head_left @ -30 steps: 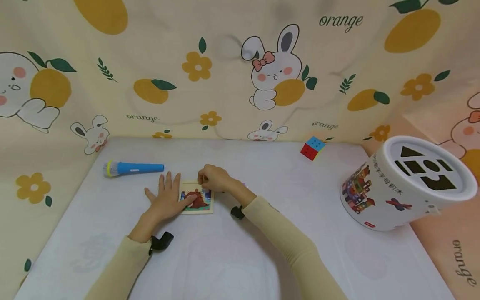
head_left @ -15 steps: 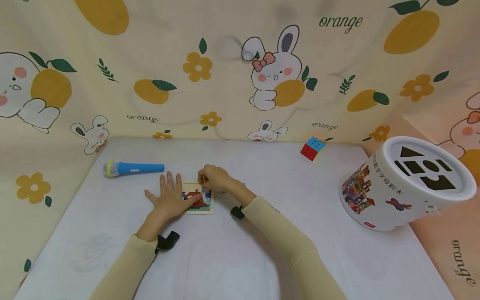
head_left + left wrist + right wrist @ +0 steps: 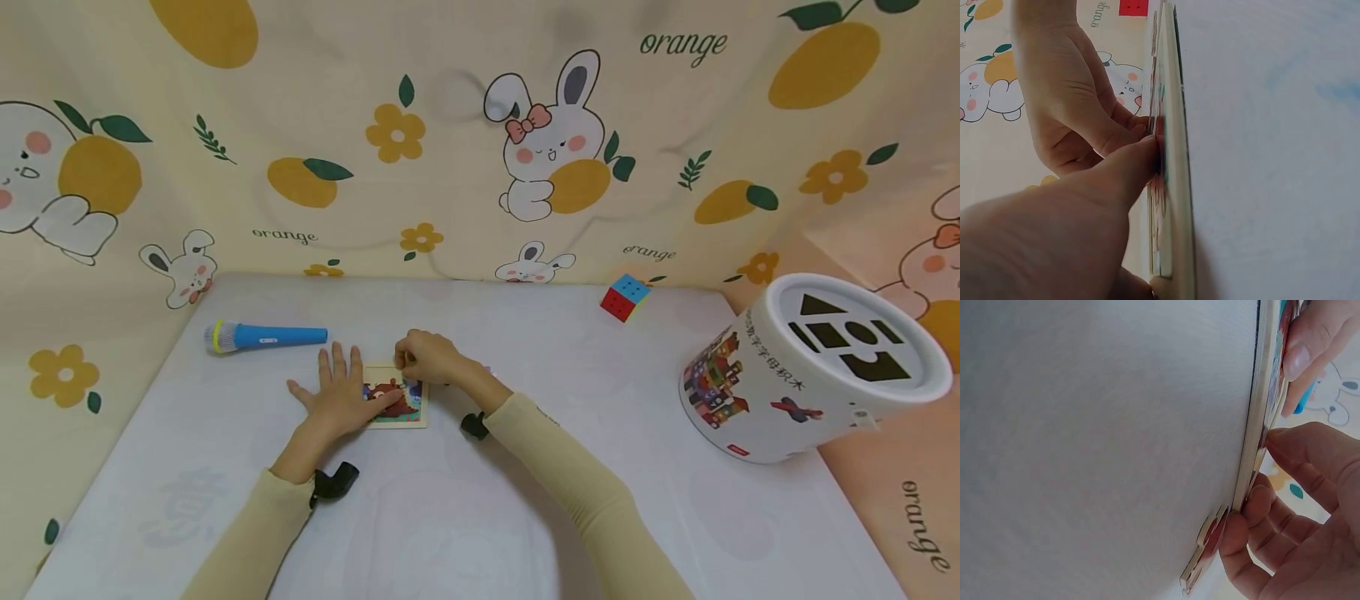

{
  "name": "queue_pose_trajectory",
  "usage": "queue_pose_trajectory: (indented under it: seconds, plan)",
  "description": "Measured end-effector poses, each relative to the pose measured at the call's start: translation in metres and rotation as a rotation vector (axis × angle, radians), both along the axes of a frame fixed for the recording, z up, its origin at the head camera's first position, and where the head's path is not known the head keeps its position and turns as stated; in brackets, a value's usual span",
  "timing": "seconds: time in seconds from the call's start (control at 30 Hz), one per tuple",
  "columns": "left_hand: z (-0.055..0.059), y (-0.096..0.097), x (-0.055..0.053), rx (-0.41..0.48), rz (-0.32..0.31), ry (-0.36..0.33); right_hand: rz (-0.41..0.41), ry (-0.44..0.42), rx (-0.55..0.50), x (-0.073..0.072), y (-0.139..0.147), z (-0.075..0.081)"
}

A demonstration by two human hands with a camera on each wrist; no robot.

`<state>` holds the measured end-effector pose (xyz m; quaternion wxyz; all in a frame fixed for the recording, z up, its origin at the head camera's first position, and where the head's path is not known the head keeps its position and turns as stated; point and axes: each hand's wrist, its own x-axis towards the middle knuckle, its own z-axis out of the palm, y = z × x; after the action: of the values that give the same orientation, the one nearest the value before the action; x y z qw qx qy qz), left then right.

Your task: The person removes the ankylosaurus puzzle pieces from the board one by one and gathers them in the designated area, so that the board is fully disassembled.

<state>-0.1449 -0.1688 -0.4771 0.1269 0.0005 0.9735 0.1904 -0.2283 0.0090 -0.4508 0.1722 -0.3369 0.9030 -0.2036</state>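
Observation:
A small wooden jigsaw puzzle [image 3: 405, 410] lies on the table, with a brown animal on its picture and a pale frame. My left hand [image 3: 334, 406] rests at its left side, fingers spread, thumb pressing on the picture. At the upper right corner, my right hand [image 3: 431, 357] has its fingers curled and pinches a puzzle piece [image 3: 1262, 464] against the board between thumb and fingertips. The hand hides most of that piece. A loose puzzle piece [image 3: 1207, 545] with a rounded knob lies beside the frame, near the right hand's lower fingers in the right wrist view.
A blue toy microphone [image 3: 270, 336] lies behind the left hand. Towards the back right stands a red and blue puzzle cube [image 3: 626, 297]. A white bucket [image 3: 787, 392] with shape holes in its lid stands at the right. Printed cloth [image 3: 450, 183] hangs behind the table.
Over the last second my left hand and forearm have shifted slightly to the right, the thumb staying on the puzzle. My right hand stays almost still at the corner.

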Motion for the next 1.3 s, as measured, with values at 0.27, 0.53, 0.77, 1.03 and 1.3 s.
queue_pose_trajectory:
  seconds: [0.27,0.53,0.77,1.03,1.3]
  plan:
    - [0.003,0.001,0.000,0.001,0.000,0.001,0.008,0.010,-0.007,0.000,0.000,0.001]
    - [0.005,0.003,0.000,0.001,0.001,0.010,0.007,-0.005,-0.016,-0.002,0.001,0.000]
    - [0.006,0.002,0.000,-0.002,0.003,0.001,0.012,-0.008,-0.010,0.000,0.002,0.003]
    - [0.007,0.001,0.001,0.015,0.000,0.002,0.048,-0.052,-0.005,-0.001,0.007,0.009]
    - [0.007,0.000,0.002,0.017,-0.004,0.001,0.119,-0.139,-0.018,-0.002,0.014,0.016]
